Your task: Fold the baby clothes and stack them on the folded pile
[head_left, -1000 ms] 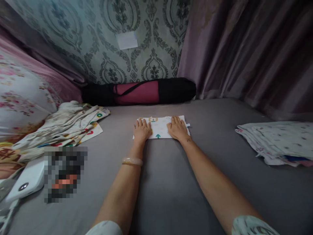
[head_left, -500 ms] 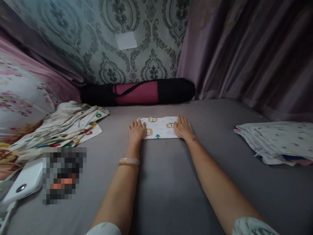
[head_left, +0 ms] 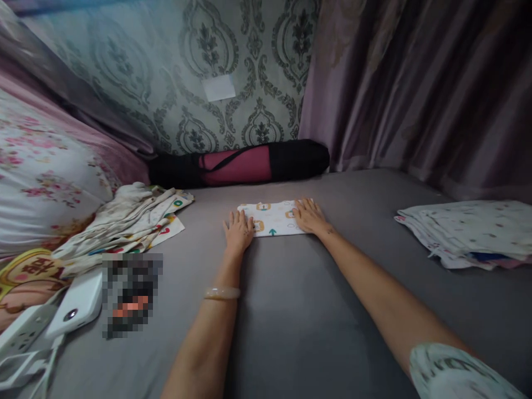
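Observation:
A white cloth point(head_left: 276, 221) printed with orange animal faces and a green arrow lies folded into a flat rectangle on the grey bed sheet point(head_left: 299, 299). My left hand point(head_left: 240, 228) rests on its left end, palm down with the fingers spread. On the right end lies my right hand point(head_left: 310, 215), also flat with fingers apart. Both palms are hidden. A pale bangle point(head_left: 222, 293) circles my left wrist.
At the left are a heap of crumpled cloths point(head_left: 141, 216), a white power bank point(head_left: 78, 305) and a power strip point(head_left: 29, 330). Folded cloths point(head_left: 477, 230) are stacked at the right. A black and pink bag point(head_left: 241, 165) lies along the wall.
The view has shifted a little, so the items at the left stand further right in the picture. My right hand has slid slightly inward over the cloth; both hands remain flat.

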The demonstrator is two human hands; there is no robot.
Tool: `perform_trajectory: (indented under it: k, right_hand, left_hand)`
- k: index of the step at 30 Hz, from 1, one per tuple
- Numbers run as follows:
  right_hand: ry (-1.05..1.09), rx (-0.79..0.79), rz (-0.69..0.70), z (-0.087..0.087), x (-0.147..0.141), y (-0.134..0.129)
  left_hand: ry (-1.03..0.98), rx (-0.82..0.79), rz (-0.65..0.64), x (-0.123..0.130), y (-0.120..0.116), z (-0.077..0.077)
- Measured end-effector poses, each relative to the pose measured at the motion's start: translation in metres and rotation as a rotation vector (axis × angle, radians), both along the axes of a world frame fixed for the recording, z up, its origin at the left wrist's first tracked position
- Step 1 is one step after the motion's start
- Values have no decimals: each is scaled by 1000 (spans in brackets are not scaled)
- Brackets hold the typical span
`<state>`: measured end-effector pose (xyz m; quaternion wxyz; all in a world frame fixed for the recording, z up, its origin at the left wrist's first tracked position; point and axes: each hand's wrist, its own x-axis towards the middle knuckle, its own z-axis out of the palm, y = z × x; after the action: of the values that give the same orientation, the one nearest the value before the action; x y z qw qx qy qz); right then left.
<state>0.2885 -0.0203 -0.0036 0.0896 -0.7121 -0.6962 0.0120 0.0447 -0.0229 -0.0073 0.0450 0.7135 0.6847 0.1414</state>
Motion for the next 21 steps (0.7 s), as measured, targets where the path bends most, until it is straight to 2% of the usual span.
perform_trajectory:
  k: [5, 9, 13, 21]
  right_hand:
    - [7, -10, 6, -7, 1, -2]
    - [-9, -50, -10, 0, -3, -2]
    - [-27, 7, 5, 7, -15, 0]
    - [-9, 14, 18, -5, -24, 4]
  left_hand:
    - [-32, -44, -37, -9, 4, -5]
    - [-56, -29, 8, -15, 10, -8]
    - [-76, -10, 9, -17, 12, -9]
    - [-129, 3, 0, -18, 12, -8]
